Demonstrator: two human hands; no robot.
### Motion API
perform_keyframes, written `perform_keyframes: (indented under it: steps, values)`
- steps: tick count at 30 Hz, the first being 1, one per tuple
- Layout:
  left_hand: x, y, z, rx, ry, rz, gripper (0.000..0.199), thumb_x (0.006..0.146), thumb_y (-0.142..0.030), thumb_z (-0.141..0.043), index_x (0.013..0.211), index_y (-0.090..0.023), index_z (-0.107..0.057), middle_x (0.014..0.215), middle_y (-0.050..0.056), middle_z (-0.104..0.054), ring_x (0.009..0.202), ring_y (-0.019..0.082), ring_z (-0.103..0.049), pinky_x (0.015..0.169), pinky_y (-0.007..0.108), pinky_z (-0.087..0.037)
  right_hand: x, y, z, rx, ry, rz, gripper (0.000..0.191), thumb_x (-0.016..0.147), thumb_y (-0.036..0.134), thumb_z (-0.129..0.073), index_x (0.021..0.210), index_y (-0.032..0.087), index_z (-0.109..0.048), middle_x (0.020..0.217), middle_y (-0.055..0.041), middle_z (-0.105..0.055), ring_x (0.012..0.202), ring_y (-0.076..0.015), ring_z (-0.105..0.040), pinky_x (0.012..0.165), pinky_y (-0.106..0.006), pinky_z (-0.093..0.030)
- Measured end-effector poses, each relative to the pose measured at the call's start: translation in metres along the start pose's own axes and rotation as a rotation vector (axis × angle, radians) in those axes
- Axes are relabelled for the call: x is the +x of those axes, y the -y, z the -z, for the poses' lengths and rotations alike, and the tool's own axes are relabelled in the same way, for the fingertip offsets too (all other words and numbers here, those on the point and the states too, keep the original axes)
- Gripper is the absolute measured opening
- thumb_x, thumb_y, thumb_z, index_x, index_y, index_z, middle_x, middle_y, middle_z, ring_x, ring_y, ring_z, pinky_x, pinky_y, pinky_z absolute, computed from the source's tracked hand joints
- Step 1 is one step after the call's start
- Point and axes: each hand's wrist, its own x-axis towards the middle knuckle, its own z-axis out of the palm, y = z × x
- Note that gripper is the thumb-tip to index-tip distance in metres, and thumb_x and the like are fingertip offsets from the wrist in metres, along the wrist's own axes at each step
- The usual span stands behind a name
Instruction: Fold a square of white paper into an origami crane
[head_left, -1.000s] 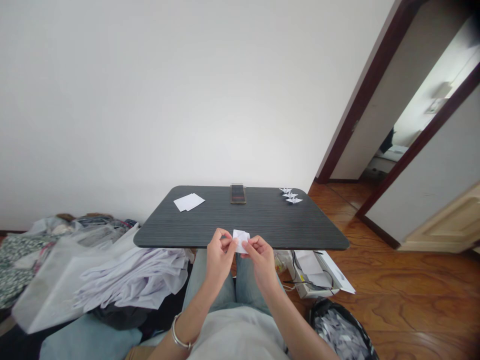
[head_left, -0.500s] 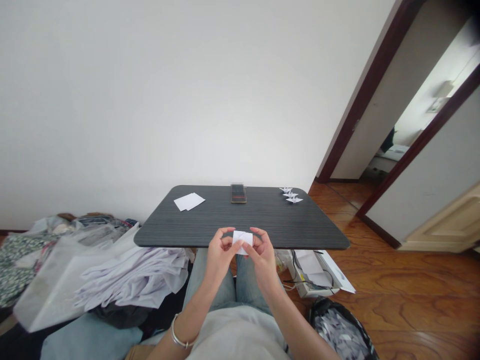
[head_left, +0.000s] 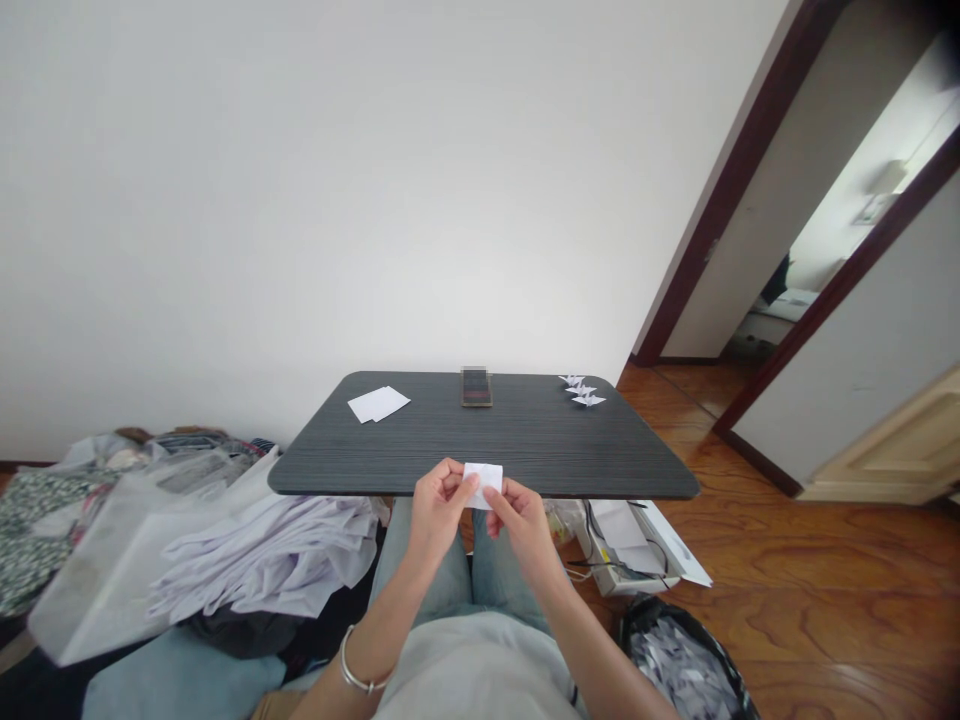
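A small folded piece of white paper (head_left: 484, 478) is held up at the table's near edge. My left hand (head_left: 437, 505) pinches its left side between thumb and fingers. On the right side, my right hand (head_left: 520, 515) grips it with the thumb on the face turned to me and the fingers curled behind. Parts of the fingers behind the paper are hidden. White paper sheets (head_left: 379, 403) lie overlapping at the table's left. Three white folded paper cranes (head_left: 589, 400) stand in a row at the far right.
The dark table (head_left: 420, 440) stands against the white wall. A phone-like dark object (head_left: 476, 387) sits at its back middle. Heaped cloth (head_left: 277, 550) is on the left. Right of my legs are a white box with cables (head_left: 626, 550) and a black bag of scraps (head_left: 682, 660).
Both hands' index fingers, extended near the paper's top corners before, have curled in around its sides. The paper has shifted very slightly left.
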Motion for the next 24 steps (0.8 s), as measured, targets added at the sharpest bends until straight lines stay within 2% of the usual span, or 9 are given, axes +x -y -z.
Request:
perform_keyframes:
  steps: [5, 8, 11, 13, 18, 24]
  values:
    - [-0.002, -0.003, 0.0, -0.034, 0.02, 0.021, 0.022, 0.072, -0.036, -0.062, 0.073, -0.014, -0.055, 0.051, -0.005, -0.055, 0.045, 0.008, -0.047, 0.047, 0.019, -0.034, 0.0, 0.003, 0.001, -0.067, -0.001, 0.045, 0.034, 0.073, 0.044, -0.061, 0.054, 0.018, -0.048, 0.042, 0.0048, -0.047, 0.036, -0.0069, -0.038, 0.037, -0.019, -0.031]
    - [-0.002, -0.004, 0.003, -0.077, 0.064, 0.039, 0.025, 0.073, -0.033, -0.061, 0.087, -0.014, -0.056, 0.057, -0.003, -0.059, 0.051, 0.009, -0.052, 0.052, 0.019, -0.04, 0.0, 0.006, 0.0, -0.072, 0.003, 0.05, 0.035, 0.073, 0.045, -0.059, 0.055, 0.018, -0.048, 0.041, 0.0053, -0.046, 0.035, -0.0066, -0.037, 0.036, -0.019, -0.03]
    - [-0.002, -0.004, 0.008, -0.123, 0.163, 0.069, 0.051, 0.069, -0.025, -0.066, 0.114, -0.016, -0.044, 0.066, -0.002, -0.064, 0.061, 0.012, -0.059, 0.062, 0.023, -0.045, 0.0, 0.007, 0.0, -0.077, 0.029, 0.062, 0.033, 0.075, 0.043, -0.058, 0.056, 0.017, -0.049, 0.041, 0.0055, -0.045, 0.035, -0.0062, -0.035, 0.036, -0.018, -0.029]
    - [-0.001, -0.005, 0.011, -0.111, 0.222, 0.067, 0.062, 0.067, -0.021, -0.068, 0.121, -0.017, -0.038, 0.07, 0.0, -0.066, 0.065, 0.013, -0.061, 0.066, 0.024, -0.046, 0.0, 0.008, 0.001, -0.072, 0.043, 0.063, 0.032, 0.076, 0.042, -0.057, 0.057, 0.017, -0.05, 0.041, 0.0058, -0.044, 0.035, -0.0059, -0.034, 0.036, -0.018, -0.028]
    - [-0.001, -0.007, 0.015, -0.046, 0.259, 0.049, 0.049, 0.07, -0.022, -0.065, 0.115, -0.015, -0.044, 0.08, 0.006, -0.069, 0.071, 0.014, -0.063, 0.069, 0.024, -0.047, 0.0, 0.007, 0.002, -0.075, 0.054, 0.05, 0.032, 0.076, 0.042, -0.057, 0.058, 0.017, -0.051, 0.041, 0.006, -0.044, 0.034, -0.0058, -0.034, 0.036, -0.019, -0.027]
    - [-0.001, -0.011, 0.017, 0.015, 0.247, 0.101, 0.05, 0.069, -0.022, -0.065, 0.114, -0.014, -0.045, 0.076, 0.005, -0.07, 0.066, 0.016, -0.064, 0.066, 0.026, -0.047, 0.0, 0.006, 0.002, -0.105, 0.066, 0.029, 0.034, 0.075, 0.045, -0.057, 0.058, 0.017, -0.05, 0.039, 0.0067, -0.042, 0.033, -0.0056, -0.033, 0.035, -0.019, -0.026]
